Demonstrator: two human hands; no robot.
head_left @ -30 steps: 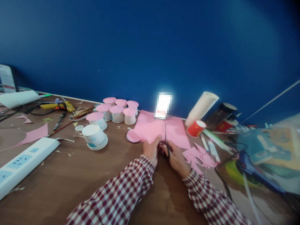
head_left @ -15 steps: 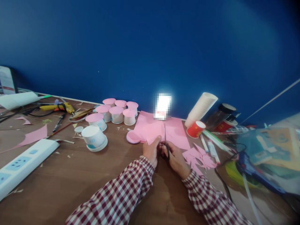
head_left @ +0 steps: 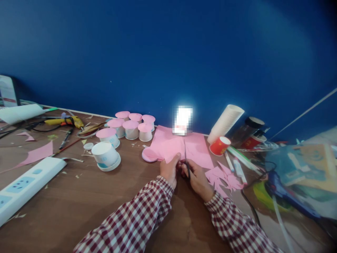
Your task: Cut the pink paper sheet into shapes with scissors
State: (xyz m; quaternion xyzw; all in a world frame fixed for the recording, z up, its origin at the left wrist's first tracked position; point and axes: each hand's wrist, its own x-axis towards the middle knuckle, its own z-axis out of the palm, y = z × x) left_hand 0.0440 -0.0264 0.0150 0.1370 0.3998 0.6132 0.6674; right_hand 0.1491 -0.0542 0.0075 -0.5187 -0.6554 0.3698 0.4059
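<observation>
A pink paper sheet (head_left: 168, 143) lies on the brown table (head_left: 79, 203) in front of me, and my left hand (head_left: 170, 168) pinches its near edge. My right hand (head_left: 196, 177) is closed on a pair of scissors (head_left: 186, 158) whose blades point away from me into the sheet. A cut line runs up the paper's middle. The two hands touch each other at the paper's near edge. Both sleeves are red-and-white check.
Several white cups with pink lids (head_left: 131, 126) stand behind the sheet on the left, one upturned cup (head_left: 105, 154) nearer. A red cup (head_left: 219, 145), a cup stack (head_left: 226, 121), markers and pink scraps (head_left: 223, 177) sit right. A power strip (head_left: 23, 184) lies left; glue guns (head_left: 65, 121) lie on both sides.
Almost nothing differs; the hands and scissors stay at the paper's near edge, with only a slight shift of the view.
</observation>
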